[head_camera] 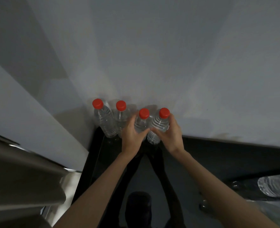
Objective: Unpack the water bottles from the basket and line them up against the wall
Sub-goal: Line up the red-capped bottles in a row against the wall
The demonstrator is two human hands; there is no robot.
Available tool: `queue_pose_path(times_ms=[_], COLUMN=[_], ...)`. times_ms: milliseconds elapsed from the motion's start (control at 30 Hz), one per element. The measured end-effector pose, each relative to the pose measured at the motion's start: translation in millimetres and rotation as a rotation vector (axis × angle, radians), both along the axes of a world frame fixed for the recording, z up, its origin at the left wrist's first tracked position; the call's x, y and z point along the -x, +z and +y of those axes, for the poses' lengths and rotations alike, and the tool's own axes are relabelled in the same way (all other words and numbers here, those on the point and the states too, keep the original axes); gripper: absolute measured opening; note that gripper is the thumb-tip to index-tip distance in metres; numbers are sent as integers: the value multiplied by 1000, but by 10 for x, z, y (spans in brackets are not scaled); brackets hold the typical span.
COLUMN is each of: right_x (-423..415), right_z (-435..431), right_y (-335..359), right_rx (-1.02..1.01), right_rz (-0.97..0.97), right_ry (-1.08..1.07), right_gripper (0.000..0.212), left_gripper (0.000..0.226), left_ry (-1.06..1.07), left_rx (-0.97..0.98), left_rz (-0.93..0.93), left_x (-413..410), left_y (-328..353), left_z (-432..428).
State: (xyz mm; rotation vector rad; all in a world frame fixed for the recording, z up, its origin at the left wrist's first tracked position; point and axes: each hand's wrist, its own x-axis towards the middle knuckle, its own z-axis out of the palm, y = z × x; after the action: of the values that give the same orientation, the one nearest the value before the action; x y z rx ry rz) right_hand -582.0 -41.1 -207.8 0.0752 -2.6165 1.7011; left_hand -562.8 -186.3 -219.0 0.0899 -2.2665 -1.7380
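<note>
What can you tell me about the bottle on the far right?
The rightmost bottle is clear ribbed plastic, seemingly holding water, with a red cap on. It stands roughly upright, last in a row of four by the pale wall, base at the dark glossy surface. The right hand grips its middle, fingers curled round it. The left hand holds its neighbour.

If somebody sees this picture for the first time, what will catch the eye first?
A row of four clear bottles with red caps lines the grey wall, above a dark glossy surface. The left hand grips the third bottle, and the right hand grips the fourth bottle at the right end of the row.
</note>
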Motion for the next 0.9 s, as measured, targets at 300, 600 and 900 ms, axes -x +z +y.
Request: queue_pose_path(times_ms=[300, 600, 900], right_x=[-3, 1, 7], right_z=[1, -4, -11], right_y=[-2, -35, -106], right_rx=[-86, -52, -12], right_rz=[-19, -62, -39], right_ry=[80, 94, 65], right_gripper=[73, 76, 74], left_gripper=[72, 51, 65], left_ry=[76, 242, 158], left_rx=[48, -450, -1303], left_rz=[-28, -600, -732], left_x=[-281, -452, -205], left_y=[-249, -325, -432], left_z=[-41, -71, -39])
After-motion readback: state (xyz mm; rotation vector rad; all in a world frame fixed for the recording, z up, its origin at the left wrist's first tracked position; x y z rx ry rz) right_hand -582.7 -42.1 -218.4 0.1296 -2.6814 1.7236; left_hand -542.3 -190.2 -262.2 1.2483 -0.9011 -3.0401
